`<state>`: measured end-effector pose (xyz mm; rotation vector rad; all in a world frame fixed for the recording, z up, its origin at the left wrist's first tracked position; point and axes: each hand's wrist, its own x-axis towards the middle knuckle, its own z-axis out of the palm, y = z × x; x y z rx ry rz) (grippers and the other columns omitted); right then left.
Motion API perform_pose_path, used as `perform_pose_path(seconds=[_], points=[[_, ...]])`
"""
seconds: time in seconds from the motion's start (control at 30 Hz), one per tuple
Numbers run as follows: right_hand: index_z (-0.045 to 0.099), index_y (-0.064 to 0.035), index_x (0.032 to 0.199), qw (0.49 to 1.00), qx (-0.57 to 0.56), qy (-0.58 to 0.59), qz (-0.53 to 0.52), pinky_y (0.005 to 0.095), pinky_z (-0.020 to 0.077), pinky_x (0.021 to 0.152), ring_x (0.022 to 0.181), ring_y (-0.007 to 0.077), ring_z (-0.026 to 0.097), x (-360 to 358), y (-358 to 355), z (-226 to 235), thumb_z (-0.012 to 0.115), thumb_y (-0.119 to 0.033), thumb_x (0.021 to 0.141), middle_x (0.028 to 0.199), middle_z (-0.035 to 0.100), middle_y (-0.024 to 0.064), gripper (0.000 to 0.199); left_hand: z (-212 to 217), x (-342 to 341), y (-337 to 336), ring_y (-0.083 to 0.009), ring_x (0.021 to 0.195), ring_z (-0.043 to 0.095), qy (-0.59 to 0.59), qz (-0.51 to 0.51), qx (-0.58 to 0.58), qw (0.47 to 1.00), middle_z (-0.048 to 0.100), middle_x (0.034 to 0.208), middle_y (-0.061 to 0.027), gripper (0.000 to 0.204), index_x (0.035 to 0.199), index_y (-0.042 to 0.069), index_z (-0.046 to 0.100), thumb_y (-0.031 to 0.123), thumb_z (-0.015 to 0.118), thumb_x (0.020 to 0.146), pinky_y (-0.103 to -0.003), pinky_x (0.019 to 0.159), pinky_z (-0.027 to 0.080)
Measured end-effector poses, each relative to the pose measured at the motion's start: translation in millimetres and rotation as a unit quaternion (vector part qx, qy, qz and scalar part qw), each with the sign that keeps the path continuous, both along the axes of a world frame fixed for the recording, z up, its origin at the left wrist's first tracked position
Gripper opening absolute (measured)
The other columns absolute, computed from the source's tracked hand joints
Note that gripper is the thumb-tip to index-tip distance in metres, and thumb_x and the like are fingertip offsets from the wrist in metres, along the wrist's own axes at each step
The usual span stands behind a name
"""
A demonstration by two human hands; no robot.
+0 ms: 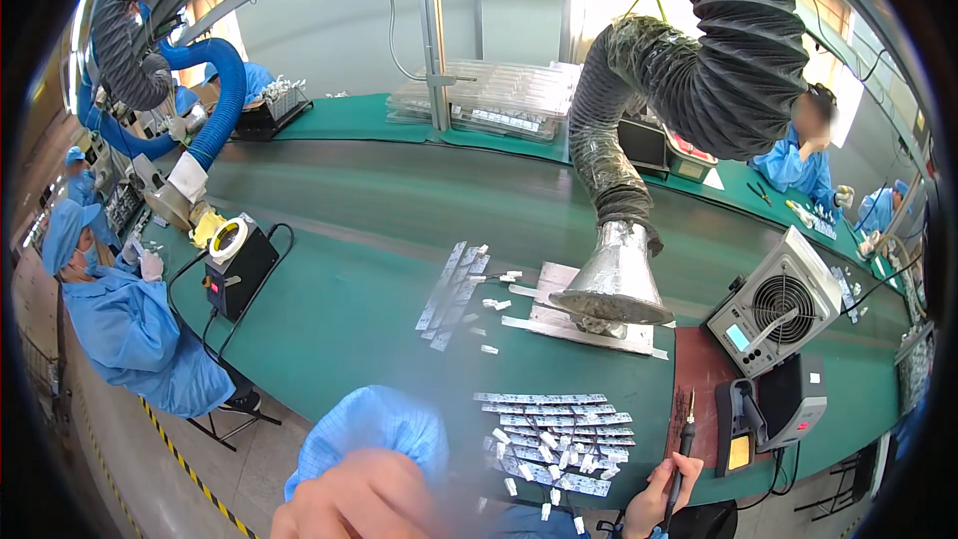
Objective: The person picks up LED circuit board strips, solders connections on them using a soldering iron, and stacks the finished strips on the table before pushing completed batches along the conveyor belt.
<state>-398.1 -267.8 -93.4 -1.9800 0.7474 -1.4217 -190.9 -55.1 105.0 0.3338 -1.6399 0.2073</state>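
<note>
Now: your right hand [654, 499] grips soldering iron [682, 459], near right; left hand [364, 499] blurred, grip unclear. Judged step: soldering strips [559, 439]. Next needs steady tip.

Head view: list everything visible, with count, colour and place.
Work table: one, green, centre.
Fume hood: one, silver, on a black hose, above the table.
Strip stacks: two, silvery, mid-table and near edge.
Soldering station: one, black, right.
Fan unit: one, grey, right.
Magnifier lamp: one, black and yellow, left.
Seated workers: several, blue coats, left and far right.
Left hand: blurred, bottom, holds nothing visible.
Right hand: bottom, grips soldering iron.
</note>
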Motion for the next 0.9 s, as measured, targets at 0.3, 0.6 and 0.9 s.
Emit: perform_pose_path(seconds=[0.3,0.6,0.9], points=[[0.059,0.0022,0.1,1.0,0.021,-0.008,-0.004,0.0331,0.0451,0.075,0.083,0.0238,0.054,0,0,-2,0.057,0.002,0.092,0.092,0.053,0.0122,0.008,2,-1,-1,-0.0218,0.055,0.056,0.007,-0.007,0.013,1.0,0.062,0.083,-0.0098,0.018,0.107,0.007,0.055,0.009,0.062,0.089,-0.031,0.048,0.045],[0.054,-0.0002,0.101,0.996,0.078,-0.05,-0.002,0.0225,0.032,0.055,0.064,0.0077,0.04,2,-3,-23,0.052,0.002,0.092,0.087,0.041,0.0015,0.009,-8,-12,-5,-0.0147,0.054,0.055,0.06,0.03,-0.045,0.997,0.065,0.079,-0.0039,0.013,0.099,0.012,0.061,0.021,0.065,0.091,-0.025,0.047,0.041],[0.054,-0.001,0.098,0.998,0.052,-0.029,-0.002,0.0249,0.0356,0.064,0.076,0.0134,0.044,-1,-6,-24,0.052,0.004,0.09,0.091,0.042,0.0047,0.009,1,-13,-8,-0.0208,0.059,0.054,0.099,0.048,0.009,0.994,0.058,0.083,-0.0062,0.009,0.096,0.008,0.056,0.011,0.062,0.09,-0.031,0.051,0.044]])
